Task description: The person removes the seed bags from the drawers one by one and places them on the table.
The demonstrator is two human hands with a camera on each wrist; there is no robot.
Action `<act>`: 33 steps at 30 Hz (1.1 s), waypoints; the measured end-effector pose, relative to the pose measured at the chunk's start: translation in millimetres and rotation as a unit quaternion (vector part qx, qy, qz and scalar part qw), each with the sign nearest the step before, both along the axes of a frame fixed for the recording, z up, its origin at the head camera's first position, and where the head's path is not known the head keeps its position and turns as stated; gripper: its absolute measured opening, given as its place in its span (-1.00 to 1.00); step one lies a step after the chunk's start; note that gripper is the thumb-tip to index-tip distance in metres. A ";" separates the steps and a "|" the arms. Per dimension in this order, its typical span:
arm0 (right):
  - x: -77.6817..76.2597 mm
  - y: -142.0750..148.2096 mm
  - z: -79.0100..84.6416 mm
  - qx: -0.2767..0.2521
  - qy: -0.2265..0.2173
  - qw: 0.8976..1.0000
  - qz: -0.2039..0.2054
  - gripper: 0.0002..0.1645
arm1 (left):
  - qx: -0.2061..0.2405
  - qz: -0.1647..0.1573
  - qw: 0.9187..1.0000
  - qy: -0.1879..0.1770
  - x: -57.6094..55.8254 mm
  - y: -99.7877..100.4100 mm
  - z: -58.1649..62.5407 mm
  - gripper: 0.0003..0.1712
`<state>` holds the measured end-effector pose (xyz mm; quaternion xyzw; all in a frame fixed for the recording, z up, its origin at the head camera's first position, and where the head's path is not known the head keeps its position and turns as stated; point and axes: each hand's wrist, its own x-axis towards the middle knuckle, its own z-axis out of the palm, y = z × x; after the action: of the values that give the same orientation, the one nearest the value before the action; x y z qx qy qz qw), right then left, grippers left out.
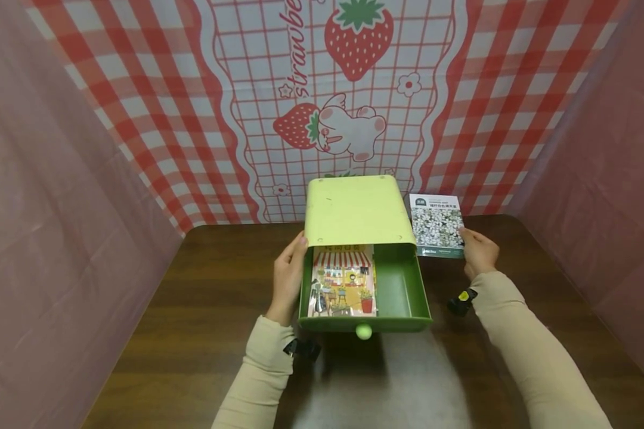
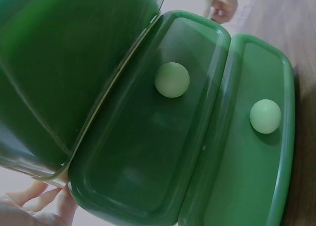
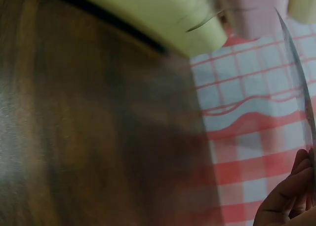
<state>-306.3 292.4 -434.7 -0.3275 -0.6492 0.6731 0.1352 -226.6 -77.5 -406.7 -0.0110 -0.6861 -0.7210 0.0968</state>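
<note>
A pale yellow-green drawer cabinet stands on the table, its top green drawer pulled out. Inside the drawer's left part lies a colourful packet printed with a shop-front scene under a striped awning. My left hand touches the cabinet's left side near the front edge. Two lower drawer fronts with round knobs are closed in the left wrist view. To the right of the cabinet, my right hand pinches a flat seed packet with white flowers on it, held upright by its right edge.
The dark wooden table spreads around the cabinet. Behind it hangs a red-checked strawberry cloth. Pink curtains close off both sides. The open drawer's knob sticks out toward me.
</note>
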 end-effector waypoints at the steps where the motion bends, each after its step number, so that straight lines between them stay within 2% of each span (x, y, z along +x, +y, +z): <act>1: -0.2 -0.2 -3.5 0.000 -0.006 1.000 0.003 -0.43 | 0.003 -0.001 1.000 -0.001 -0.4 0.0 0.0 -0.45; 7: -1.3 -1.8 -22.0 0.002 -0.019 1.000 0.024 -0.39 | -0.001 -0.007 1.000 0.000 -0.3 -0.3 2.8 -0.47; 14: -0.2 -2.7 -37.4 0.042 -0.030 0.998 0.034 -0.44 | -0.016 -0.004 1.000 -0.002 17.7 2.2 26.3 -0.48; 18: 1.0 -0.5 -41.7 0.068 -0.042 0.996 0.050 -0.46 | -0.013 -0.008 1.000 0.009 21.3 2.4 29.8 -0.48; 23: 4.9 0.2 -42.9 0.085 -0.070 0.991 0.075 -0.44 | -0.007 -0.014 1.000 0.006 21.3 1.4 29.3 -0.48; 27: 8.2 -1.7 -42.7 0.110 -0.075 0.988 0.081 -0.47 | -0.008 -0.014 1.000 0.007 21.2 1.1 28.7 -0.48; 31: 13.6 -4.4 -38.6 0.152 -0.078 0.980 0.104 -0.50 | -0.004 -0.009 1.000 0.009 8.8 0.0 12.4 -0.48; 33: 16.5 -5.3 -35.8 0.183 -0.083 0.973 0.117 -0.50 | -0.002 -0.005 1.000 0.012 2.5 -0.6 3.9 -0.48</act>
<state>-289.9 287.1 -470.5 -0.2732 -0.8041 0.5247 0.0588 -224.1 -78.1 -402.8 -0.0234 -0.6863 -0.7198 0.1015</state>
